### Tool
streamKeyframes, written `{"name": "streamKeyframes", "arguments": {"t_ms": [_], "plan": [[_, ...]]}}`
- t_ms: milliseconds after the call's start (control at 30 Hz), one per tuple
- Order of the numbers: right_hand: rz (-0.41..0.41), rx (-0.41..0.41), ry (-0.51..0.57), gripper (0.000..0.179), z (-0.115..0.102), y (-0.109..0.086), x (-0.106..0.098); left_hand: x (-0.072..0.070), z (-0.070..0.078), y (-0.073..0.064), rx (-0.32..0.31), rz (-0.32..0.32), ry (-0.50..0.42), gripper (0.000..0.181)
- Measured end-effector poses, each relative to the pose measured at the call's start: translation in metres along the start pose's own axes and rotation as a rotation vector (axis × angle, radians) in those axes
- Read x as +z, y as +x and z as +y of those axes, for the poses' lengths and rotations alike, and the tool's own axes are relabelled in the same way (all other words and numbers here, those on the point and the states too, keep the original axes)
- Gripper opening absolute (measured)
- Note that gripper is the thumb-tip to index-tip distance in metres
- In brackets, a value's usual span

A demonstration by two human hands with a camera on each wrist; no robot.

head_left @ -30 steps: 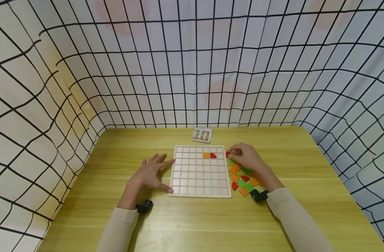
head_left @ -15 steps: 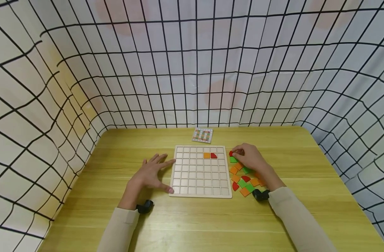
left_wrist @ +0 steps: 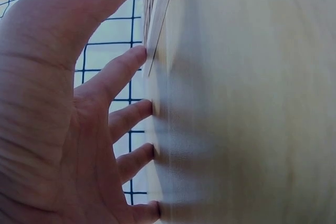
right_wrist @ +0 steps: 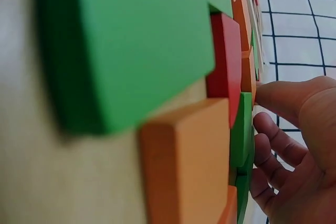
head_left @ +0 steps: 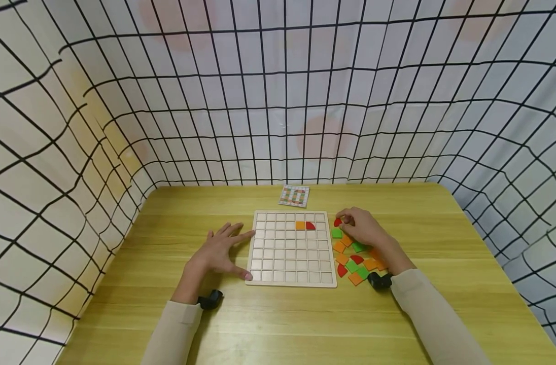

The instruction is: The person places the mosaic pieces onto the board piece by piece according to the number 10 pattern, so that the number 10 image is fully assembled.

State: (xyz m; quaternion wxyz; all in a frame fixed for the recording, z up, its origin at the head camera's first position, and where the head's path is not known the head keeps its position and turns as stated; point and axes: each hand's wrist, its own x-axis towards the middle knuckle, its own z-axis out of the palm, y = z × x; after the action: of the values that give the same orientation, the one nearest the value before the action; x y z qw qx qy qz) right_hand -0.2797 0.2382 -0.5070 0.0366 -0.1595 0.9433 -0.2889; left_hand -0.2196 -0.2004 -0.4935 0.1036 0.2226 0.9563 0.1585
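My left hand point(head_left: 217, 254) lies spread at the left side of a wooden grid board point(head_left: 281, 285), thumb and index finger touching its edge. In the left wrist view the fingertips of that hand point(left_wrist: 89, 145) rest on the table. On the board sit an orange square tile point(head_left: 300, 225) and a red quarter-circle tile point(head_left: 310, 226), side by side. To the right of the board, my right hand point(head_left: 362, 226) pinches another red quarter-circle tile point(head_left: 338, 222), partly covered by the fingers. A green square tile point(head_left: 336, 233) lies just below that tile.
Loose orange, green and red tiles point(head_left: 355, 278) lie along the board's right side, some under the right wrist. A small printed pattern card point(head_left: 294, 195) lies behind the board. White, black-gridded cloth point(head_left: 278, 121) stands around the table point(head_left: 278, 324).
My right hand has shifted slightly right, away from the board, with the red quarter-circle tile. The green square tile has come into fuller view. My left hand stays put.
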Motion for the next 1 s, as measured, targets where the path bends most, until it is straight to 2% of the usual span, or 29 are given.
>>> {"name": "streamKeyframes", "arguments": {"t_ms": [300, 567, 733, 1000], "plan": [[0.009, 0.022, 0.029, 0.028, 0.001, -0.002, -0.002, 0.001, -0.001, 0.001, -0.002, -0.008, 0.002, 0.121], [0.039, 0.064, 0.057, 0.033, -0.001, -0.003, -0.001, 0.000, 0.000, 0.000, -0.003, -0.007, 0.014, 0.122], [0.059, 0.042, 0.070, 0.035, -0.013, -0.001, 0.000, 0.000, 0.000, 0.000, 0.003, 0.005, 0.018, 0.121], [0.059, -0.024, 0.130, 0.029, -0.045, 0.008, 0.012, 0.000, -0.001, 0.000, 0.011, 0.009, 0.025, 0.121]]}}
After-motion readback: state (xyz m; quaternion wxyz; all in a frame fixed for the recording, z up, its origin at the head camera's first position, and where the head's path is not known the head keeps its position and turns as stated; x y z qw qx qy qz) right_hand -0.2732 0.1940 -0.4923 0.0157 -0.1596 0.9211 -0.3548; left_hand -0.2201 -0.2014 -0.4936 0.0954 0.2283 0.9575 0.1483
